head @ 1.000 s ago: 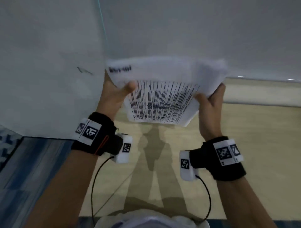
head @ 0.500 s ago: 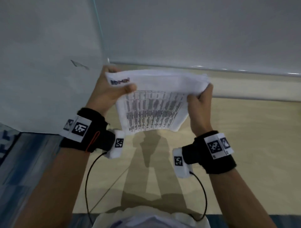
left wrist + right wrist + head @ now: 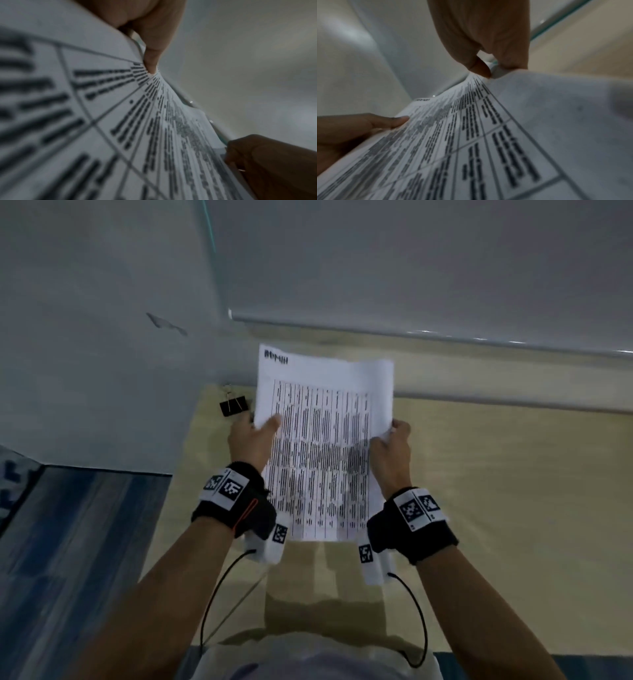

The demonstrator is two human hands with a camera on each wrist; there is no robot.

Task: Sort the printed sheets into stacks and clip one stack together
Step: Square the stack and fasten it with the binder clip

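Note:
A stack of printed sheets (image 3: 325,440) with a dense table and a dark heading is held above the pale wooden table (image 3: 496,474). My left hand (image 3: 251,436) pinches its left edge, thumb on top (image 3: 150,63). My right hand (image 3: 392,446) pinches the right edge between thumb and fingers (image 3: 481,67). The sheets (image 3: 120,121) (image 3: 488,135) fill both wrist views, blurred. A black binder clip (image 3: 234,405) lies on the table just left of the stack's upper left corner, beyond my left hand.
A grey-white partition (image 3: 102,354) stands at the left, and another panel with a metal lower rail (image 3: 445,337) runs along the back. Blue patterned floor (image 3: 68,542) shows at the lower left. Cables hang from both wrist units.
The sheets have swung from tilted steeply up to lying nearly flat toward the table, and both hands have come down with them. The binder clip has come into sight.

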